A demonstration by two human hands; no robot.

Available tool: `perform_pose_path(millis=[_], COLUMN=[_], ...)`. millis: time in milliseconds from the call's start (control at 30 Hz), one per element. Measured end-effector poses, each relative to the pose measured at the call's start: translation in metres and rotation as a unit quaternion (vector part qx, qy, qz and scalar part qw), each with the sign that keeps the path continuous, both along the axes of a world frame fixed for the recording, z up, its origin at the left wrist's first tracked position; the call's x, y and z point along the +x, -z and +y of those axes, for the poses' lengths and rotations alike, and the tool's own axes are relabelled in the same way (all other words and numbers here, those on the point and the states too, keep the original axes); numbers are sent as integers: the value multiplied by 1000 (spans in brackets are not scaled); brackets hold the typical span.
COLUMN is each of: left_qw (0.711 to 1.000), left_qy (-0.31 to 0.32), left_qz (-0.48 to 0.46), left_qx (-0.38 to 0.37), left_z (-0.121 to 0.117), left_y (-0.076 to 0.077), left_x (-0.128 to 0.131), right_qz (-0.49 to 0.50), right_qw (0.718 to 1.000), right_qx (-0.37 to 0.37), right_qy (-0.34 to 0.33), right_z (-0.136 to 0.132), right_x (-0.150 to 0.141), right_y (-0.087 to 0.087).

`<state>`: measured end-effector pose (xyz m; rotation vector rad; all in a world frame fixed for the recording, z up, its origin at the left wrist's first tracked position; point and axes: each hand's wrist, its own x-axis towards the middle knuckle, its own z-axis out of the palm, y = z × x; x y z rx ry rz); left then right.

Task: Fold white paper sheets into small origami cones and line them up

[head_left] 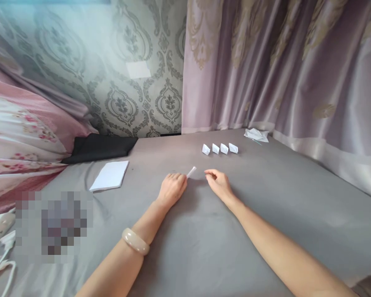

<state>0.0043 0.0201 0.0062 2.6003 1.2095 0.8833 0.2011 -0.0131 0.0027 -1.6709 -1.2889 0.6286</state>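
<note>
My left hand [172,189] is closed, with a narrow folded strip of white paper [192,171] sticking out past its fingers. Most of that paper is hidden by the hand. To its right, my right hand [219,182] hovers just above the grey sheet with fingers loosely bent and a gap showing between them. Nothing is visible in it, and it does not touch the paper strip. Beyond the hands stands a row of several small folded white paper pieces [215,148].
A white pad of paper [109,175] lies on the grey bed sheet [185,255] to the left, before a folded black cloth [102,147]. Crumpled white paper [256,135] sits at the back right by the curtain [228,62]. A power strip [0,229] with cables is at the left edge.
</note>
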Motion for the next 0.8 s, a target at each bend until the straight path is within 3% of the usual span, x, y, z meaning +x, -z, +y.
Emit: perform_pose_path(millis=[33,100,200,300,533,700,800], left_qw=[994,940,864,836,817,771,757], left_qy=[-35,-80,-18,12,24,25,42], left_qz=[-90,-277,-414,-452,-475,-520,-530], left_qx=[-54,-181,-286,-310,-325,-367,-379], left_z=[-2,-7,-21,-33,-40,-36,-35], left_y=[-2,-7,-12,-13,-15,-16,-16], left_x=[1,4,11,20,20,16,16], right_qz=[12,41,141,170,167,67,-30], right_qw=[1000,998,984,975,972,982,983], right_qx=[10,25,27,47,51,54,101], right_qy=[-4,-27,-109,-133,-156,-169,-150], right_z=[-2,-7,-18,-28,-32,-34,-36], right_x=[-3,-11,-24,-34,-34,-34,-36], right_y=[-3,-13,-29,-37,-34,-32,-32])
